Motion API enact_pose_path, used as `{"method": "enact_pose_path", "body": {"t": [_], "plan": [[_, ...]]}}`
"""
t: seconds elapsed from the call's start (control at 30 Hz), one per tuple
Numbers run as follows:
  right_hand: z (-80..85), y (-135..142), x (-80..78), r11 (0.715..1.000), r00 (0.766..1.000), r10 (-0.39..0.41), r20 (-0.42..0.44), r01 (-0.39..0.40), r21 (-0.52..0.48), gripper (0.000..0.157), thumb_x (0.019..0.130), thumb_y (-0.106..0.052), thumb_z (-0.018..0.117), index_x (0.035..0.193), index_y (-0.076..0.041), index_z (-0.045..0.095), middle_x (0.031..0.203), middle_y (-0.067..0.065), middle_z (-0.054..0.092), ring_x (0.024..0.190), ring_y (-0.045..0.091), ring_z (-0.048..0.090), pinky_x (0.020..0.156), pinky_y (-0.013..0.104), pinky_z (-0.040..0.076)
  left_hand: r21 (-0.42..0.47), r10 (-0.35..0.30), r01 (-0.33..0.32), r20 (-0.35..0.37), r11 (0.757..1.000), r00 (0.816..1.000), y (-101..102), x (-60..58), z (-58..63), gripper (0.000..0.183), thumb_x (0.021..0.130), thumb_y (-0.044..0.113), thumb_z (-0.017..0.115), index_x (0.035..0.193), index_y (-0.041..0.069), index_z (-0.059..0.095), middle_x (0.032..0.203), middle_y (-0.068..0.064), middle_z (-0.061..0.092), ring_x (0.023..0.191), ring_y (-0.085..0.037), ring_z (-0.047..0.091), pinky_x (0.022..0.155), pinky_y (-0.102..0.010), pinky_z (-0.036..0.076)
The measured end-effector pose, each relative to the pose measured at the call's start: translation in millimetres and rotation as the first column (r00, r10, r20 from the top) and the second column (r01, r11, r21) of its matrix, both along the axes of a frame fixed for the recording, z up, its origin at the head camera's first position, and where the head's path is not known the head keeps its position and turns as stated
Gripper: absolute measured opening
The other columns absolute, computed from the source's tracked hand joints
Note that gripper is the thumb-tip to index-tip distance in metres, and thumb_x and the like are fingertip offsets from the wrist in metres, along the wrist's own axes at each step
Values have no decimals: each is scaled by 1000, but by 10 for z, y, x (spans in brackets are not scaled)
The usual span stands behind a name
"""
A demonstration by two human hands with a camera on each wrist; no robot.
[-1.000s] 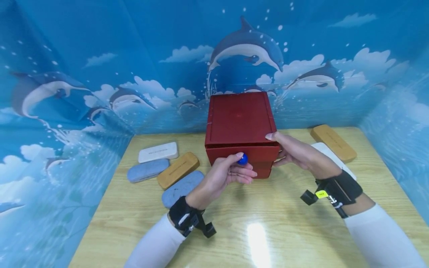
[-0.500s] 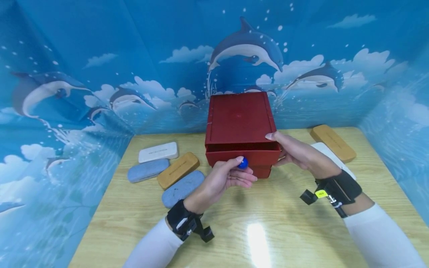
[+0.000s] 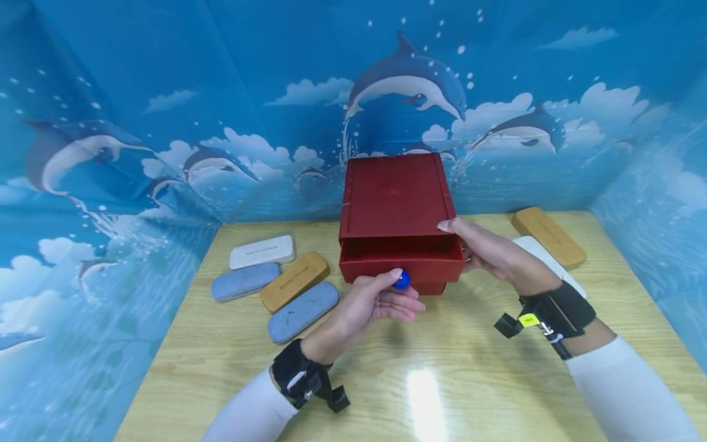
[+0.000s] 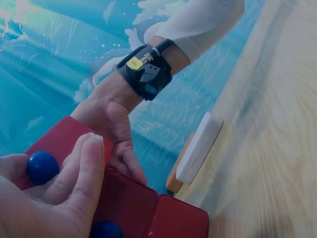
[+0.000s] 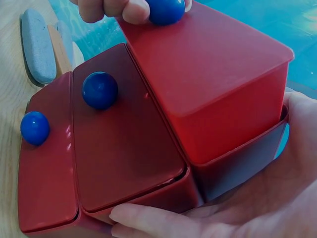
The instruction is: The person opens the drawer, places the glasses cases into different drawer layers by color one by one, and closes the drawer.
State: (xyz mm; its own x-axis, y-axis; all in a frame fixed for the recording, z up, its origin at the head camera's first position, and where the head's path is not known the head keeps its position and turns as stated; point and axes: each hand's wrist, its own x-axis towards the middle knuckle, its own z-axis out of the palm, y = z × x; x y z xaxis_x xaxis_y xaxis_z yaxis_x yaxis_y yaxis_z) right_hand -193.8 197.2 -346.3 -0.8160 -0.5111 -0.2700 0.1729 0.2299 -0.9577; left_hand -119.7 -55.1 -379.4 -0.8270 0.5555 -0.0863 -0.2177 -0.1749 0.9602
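A small red cabinet (image 3: 394,190) with stacked drawers stands at the back of the table. Its top drawer (image 5: 213,64) is pulled partway out, showing a dark inside in the head view. My left hand (image 3: 359,307) pinches that drawer's round blue knob (image 3: 402,280) between thumb and fingers. My right hand (image 3: 491,252) holds the cabinet at its right side, thumb on the top front corner and fingers along the side wall. Below, the middle drawer (image 5: 129,148) and the bottom drawer (image 5: 49,168) are closed, each with a blue knob.
Left of the cabinet lie a white case (image 3: 262,252), a brown case (image 3: 294,281) and two blue-grey cases, one (image 3: 302,313) close to my left wrist. Another brown case (image 3: 549,237) and a white one (image 3: 544,258) lie behind my right forearm. A dolphin-print backdrop (image 3: 309,61) surrounds the table.
The top drawer has slid out toward me from nearly closed, my left hand moving slightly nearer with its knob. The right hand and cabinet have stayed in place.
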Motion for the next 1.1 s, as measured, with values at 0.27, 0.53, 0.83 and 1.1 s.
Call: {"method": "enact_pose_path", "body": {"t": [0.27, 0.53, 0.83, 1.1], "plan": [[5, 16, 23, 999, 1000, 2, 0, -2, -36, 53, 98, -50, 41, 138, -15, 36, 131, 16, 46, 110, 39, 53, 78, 53, 52, -2, -6, 6, 10, 1000, 1000, -9, 80, -5, 52, 100, 42, 45, 106, -7, 62, 99, -24, 68, 89, -42, 63, 79, -41, 53], [13, 32, 51, 998, 1000, 1, 6, -1, -66, 50, 98, -49, 45, 138, -21, 35, 133, 11, 45, 113, 40, 51, 79, 53, 52, -21, 2, -1, 34, 1000, 999, -13, 202, 10, 50, 98, 43, 48, 104, -4, 64, 97, -21, 70, 91, -42, 63, 81, -41, 53], [3, 33, 45, 998, 1000, 5, -5, -6, -70, 51, 99, -49, 42, 139, -19, 35, 131, 13, 48, 111, 38, 54, 81, 53, 51, -27, -11, 13, 50, 1000, 999, -19, 296, 12, 51, 98, 44, 48, 104, -4, 65, 97, -18, 70, 87, -38, 65, 80, -40, 54], [-2, 35, 47, 996, 1000, 5, 1, -4, -85, 49, 98, -48, 44, 139, -21, 34, 131, 12, 47, 112, 38, 52, 80, 54, 51, -29, -31, 33, 74, 999, 997, -31, 383, 12, 51, 98, 43, 48, 105, -5, 64, 98, -19, 70, 85, -35, 66, 80, -40, 54]]}}
